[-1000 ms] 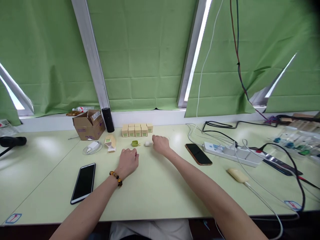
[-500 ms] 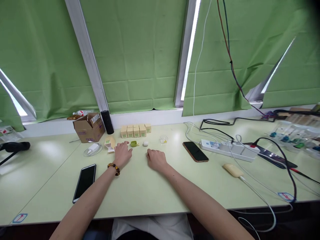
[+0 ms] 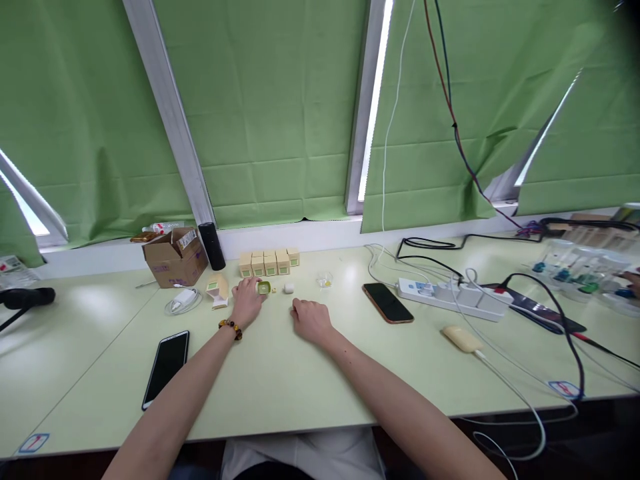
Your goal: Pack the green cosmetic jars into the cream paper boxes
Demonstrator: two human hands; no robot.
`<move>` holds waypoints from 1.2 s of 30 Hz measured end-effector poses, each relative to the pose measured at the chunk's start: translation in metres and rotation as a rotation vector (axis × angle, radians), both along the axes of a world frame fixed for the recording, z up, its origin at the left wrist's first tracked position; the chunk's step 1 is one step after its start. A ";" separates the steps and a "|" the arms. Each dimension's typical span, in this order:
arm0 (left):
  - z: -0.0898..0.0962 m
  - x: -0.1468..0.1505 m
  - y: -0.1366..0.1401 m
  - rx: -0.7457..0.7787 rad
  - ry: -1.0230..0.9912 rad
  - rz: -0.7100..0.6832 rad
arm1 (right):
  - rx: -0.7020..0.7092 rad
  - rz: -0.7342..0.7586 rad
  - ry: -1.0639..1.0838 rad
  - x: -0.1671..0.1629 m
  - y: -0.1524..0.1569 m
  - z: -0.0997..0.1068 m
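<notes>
My left hand (image 3: 247,301), with a beaded bracelet at the wrist, has its fingers closed around the left side of a small green container (image 3: 263,287). The container's open side faces right. A tiny yellowish piece (image 3: 274,291) lies just right of it, and beyond that a small white cylinder (image 3: 289,288). My right hand (image 3: 312,321) rests on the table as a loose fist, close to the white cylinder but apart from it; nothing shows in it. Left of my left hand lies an opened cream carton (image 3: 218,289). Several small closed cartons (image 3: 270,265) stand in a row behind.
A clear dish (image 3: 324,279) lies right of the cylinder. Phones (image 3: 167,367) (image 3: 387,303) flank my arms. A power strip (image 3: 453,299) with cables fills the right. At the back left stand a cardboard box (image 3: 176,259) and a black cylinder (image 3: 212,246). Another person's hand (image 3: 634,281) shows at the right edge.
My left hand has moved from beside the green container onto it and closed its fingers; the container has tipped toward me. My right hand stays where it was. Another person's hand has come in at the right edge.
</notes>
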State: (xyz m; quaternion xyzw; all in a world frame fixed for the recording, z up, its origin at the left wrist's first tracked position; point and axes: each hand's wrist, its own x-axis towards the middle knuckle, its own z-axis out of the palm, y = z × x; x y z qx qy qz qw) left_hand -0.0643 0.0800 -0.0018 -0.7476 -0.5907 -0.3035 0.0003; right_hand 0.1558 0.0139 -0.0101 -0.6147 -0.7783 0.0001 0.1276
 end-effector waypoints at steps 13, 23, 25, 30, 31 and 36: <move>0.025 0.011 -0.062 0.270 -0.422 -0.174 | 0.229 0.182 -0.112 -0.019 0.019 0.008; 0.018 0.013 -0.065 0.307 -0.512 -0.263 | 0.218 0.068 -0.026 -0.069 0.073 0.019; 0.018 0.015 -0.067 0.312 -0.521 -0.295 | 0.212 0.072 0.000 -0.072 0.073 0.020; 0.018 0.017 -0.067 0.218 -0.649 -0.367 | 0.191 0.118 0.087 -0.061 0.056 0.022; 0.017 0.018 -0.066 0.190 -0.687 -0.373 | 0.179 0.123 0.114 -0.056 0.051 0.021; 0.013 0.023 -0.063 0.057 -0.895 -0.414 | 0.111 0.153 0.374 -0.018 0.025 0.011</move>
